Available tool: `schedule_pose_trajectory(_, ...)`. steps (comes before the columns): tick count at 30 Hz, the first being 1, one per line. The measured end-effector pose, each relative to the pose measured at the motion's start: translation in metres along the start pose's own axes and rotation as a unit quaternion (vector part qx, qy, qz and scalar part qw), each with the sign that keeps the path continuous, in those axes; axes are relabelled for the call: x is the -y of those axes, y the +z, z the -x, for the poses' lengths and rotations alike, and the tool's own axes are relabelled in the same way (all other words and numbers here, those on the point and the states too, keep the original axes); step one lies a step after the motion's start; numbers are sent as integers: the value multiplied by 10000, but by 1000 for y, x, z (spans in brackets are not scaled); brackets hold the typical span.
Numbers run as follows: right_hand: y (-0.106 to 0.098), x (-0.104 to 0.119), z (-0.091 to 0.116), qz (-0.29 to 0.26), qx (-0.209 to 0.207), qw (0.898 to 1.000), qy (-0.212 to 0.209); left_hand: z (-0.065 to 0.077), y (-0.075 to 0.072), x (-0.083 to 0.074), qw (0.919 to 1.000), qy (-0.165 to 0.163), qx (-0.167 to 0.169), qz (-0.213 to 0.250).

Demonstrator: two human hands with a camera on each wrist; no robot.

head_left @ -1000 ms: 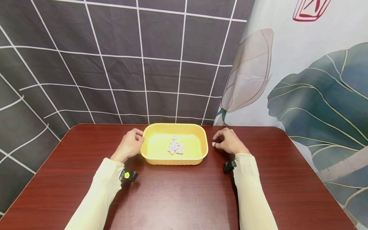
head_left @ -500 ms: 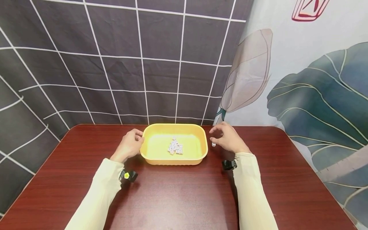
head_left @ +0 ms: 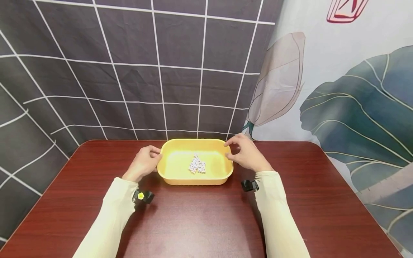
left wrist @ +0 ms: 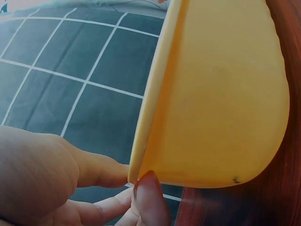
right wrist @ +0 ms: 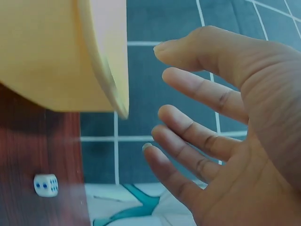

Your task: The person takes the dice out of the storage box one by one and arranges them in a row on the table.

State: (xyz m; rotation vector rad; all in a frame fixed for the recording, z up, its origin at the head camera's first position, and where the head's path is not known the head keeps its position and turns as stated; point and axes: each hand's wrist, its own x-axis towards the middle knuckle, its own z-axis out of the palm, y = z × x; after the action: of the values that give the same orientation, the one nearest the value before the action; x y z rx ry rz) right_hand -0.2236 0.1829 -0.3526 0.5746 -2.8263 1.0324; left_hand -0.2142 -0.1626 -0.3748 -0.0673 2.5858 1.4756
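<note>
A yellow plastic basin stands on the table with a small heap of white dice inside. At its left end my left hand pinches the rim, thumb on one side and fingers on the other in the left wrist view. My right hand hovers at the right end, thumb and forefinger apart over the rim and nothing between them. The right wrist view has its fingers spread beside the rim. A single white die with blue pips lies on the table near that end; in the head view the hand hides it.
The reddish-brown wooden table bears the basin near its far edge. Behind it hangs a dark cloth with white grid lines, and a floral curtain hangs at the right.
My right hand has left the single die on the table, rising and moving left to the basin's right rim. My left hand keeps its hold at the left end.
</note>
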Motion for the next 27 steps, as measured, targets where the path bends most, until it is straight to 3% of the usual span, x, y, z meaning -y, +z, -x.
schedule_pose_trajectory(10, 23, 20, -7, -87, 226, 9997, 49, -3, -6, 5, 9968, -303, 368, 645)
schedule_pose_trajectory(18, 42, 28, -12, -48, 243, 9995, -214, -6, -10, 7, 9914, -379, 554, 1121)
schedule_pose_trajectory(27, 58, 29, -16, 58, 328, 9994, 91, -6, -11, 6, 9867, -494, 630, 1412)
